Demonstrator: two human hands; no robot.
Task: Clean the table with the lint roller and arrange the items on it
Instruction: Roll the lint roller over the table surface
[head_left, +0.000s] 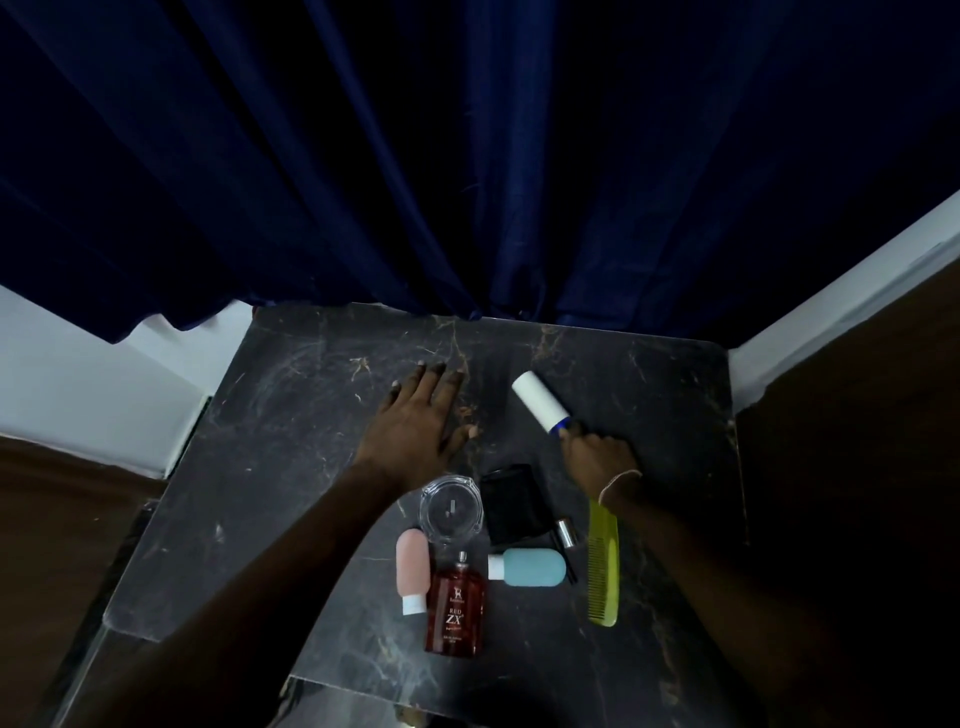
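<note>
My right hand (600, 457) grips the blue handle of the lint roller (539, 401), whose white roll lies on the dark marble table (291, 441) pointing toward the far left. Flat on the tabletop to the left of the roller rests my left hand (415, 421), fingers spread, holding nothing. Nearer to me lie a glass ashtray (451, 509), a black wallet (511, 503), a pink squeeze bottle (412, 569), a red perfume bottle (456, 610), a blue squeeze bottle (530, 567), a small silver cap (567, 532) and a yellow-green comb (603, 566).
Dark blue curtains (467, 156) hang right behind the table's far edge. White wall strips (78, 374) flank the table left and right, with brown flooring (857, 467) beyond. The table's left and far parts carry pale scuffs and specks.
</note>
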